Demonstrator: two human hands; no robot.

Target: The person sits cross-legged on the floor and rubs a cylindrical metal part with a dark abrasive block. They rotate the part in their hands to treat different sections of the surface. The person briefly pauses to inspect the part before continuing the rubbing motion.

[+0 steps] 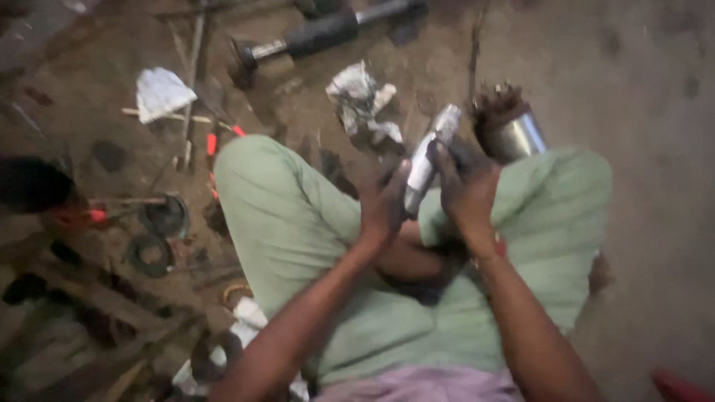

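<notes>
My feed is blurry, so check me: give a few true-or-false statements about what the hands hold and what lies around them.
1. Both hands grip a silvery metal cylinder. True: the left hand and right hand clasp it between them.
2. The cylinder lies flat on the floor. False: it is held above the lap, tilted.
3. Crumpled paper lies on the dirt floor beyond the knees. True.
4. The trousers are red. False: they are pale green.
5. A shiny metal can sits near the right knee. True.
</notes>
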